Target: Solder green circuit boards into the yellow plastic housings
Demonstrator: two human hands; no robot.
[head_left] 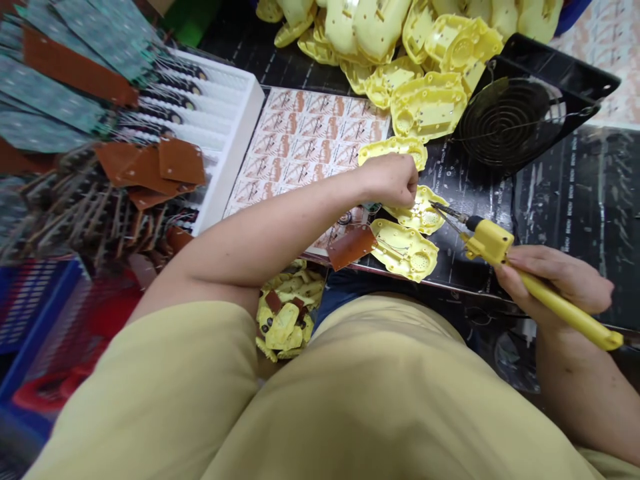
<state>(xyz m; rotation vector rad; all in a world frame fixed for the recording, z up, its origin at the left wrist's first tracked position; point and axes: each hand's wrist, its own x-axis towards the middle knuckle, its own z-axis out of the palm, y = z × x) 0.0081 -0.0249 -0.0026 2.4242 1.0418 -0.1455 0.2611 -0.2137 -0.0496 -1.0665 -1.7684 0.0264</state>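
My right hand (555, 277) is wrapped round the handle of a yellow soldering iron (493, 241) with a thin wire guide beside its tip. The tip meets the inside of a yellow plastic shell (425, 210) on the bench. My left hand (393, 179) is closed in a pinch over the left part of this shell; what its fingers hold is hidden. Nearer my body lies another yellow shell (407, 250) with thin wires, and a brown circuit board (352, 247) touches its left end. Beyond my left hand sits a further yellow shell (395, 148), partly covered.
A black fan (507, 127) stands at the back right. Yellow shells (370, 30) are heaped at the back. On the left, a white foam tray (235, 100) holds wired parts, with brown boards (180, 160) on it. Below the bench edge are more yellow parts (285, 327) and a blue basket (43, 333).
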